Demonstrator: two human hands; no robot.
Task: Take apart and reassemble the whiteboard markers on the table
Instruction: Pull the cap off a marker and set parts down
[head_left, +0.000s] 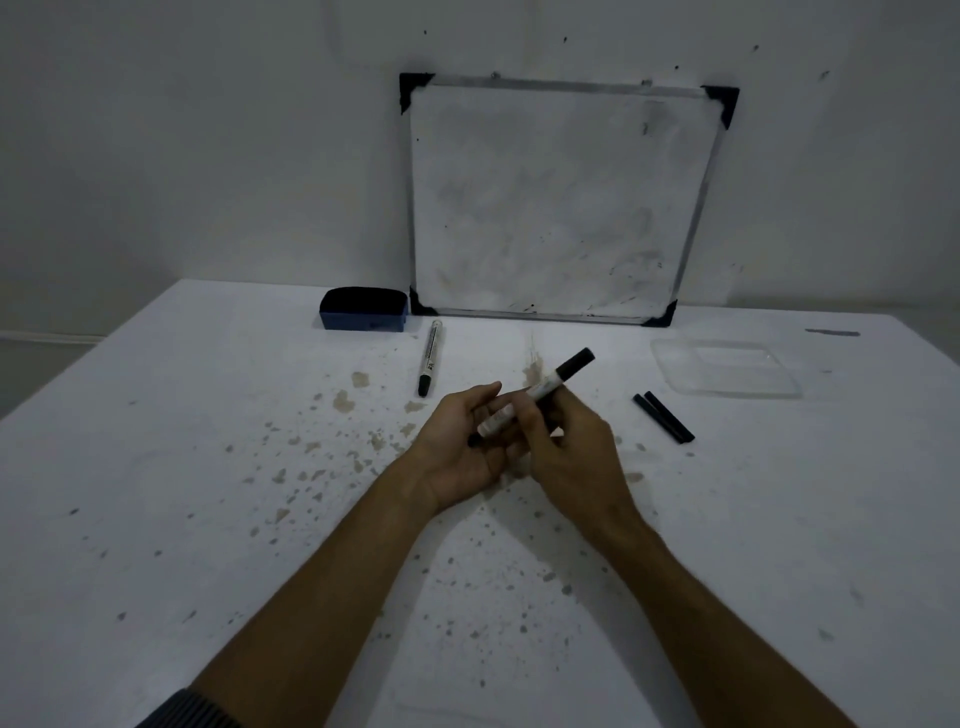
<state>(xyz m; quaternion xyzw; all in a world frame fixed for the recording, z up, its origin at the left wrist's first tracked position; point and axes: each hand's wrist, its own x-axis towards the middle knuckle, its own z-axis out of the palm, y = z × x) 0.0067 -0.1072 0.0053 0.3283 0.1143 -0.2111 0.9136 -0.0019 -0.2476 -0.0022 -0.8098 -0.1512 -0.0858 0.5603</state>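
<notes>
Both hands meet above the middle of the table, sharing one whiteboard marker (535, 399). The left hand (462, 447) lies palm-up, fingers loosely curled, with the lower end of the marker resting across its fingers; a small dark tip or plug shows at that end, near the palm. The right hand (566, 441) grips the barrel near its middle, thumb and fingers closed round it, knuckles toward the camera. The marker is tilted, its black cap pointing up and away to the right, clear of the tabletop; its light barrel carries printing too blurred to read. Just to the right of the right hand, two short black rod-like parts (664, 417) lie side by side and touching on the table; whether they are caps or inner pieces cannot be told. Beyond them, farther right, sits a shallow clear plastic tray (670, 374). To the left and beyond the hands, a second marker (430, 357) lies flat on the table, its black end toward the camera, its far end pointing at the wall. Behind it, a dark blue eraser (363, 309) with a black felt top rests near the table's far edge. A smudged whiteboard (556, 202) with black corner pieces stands on the table and leans against the wall. The white table (208, 467) is speckled with brownish chips and stains. A dark ribbed sleeve (192, 712) shows at the left forearm, at the bottom edge.
</notes>
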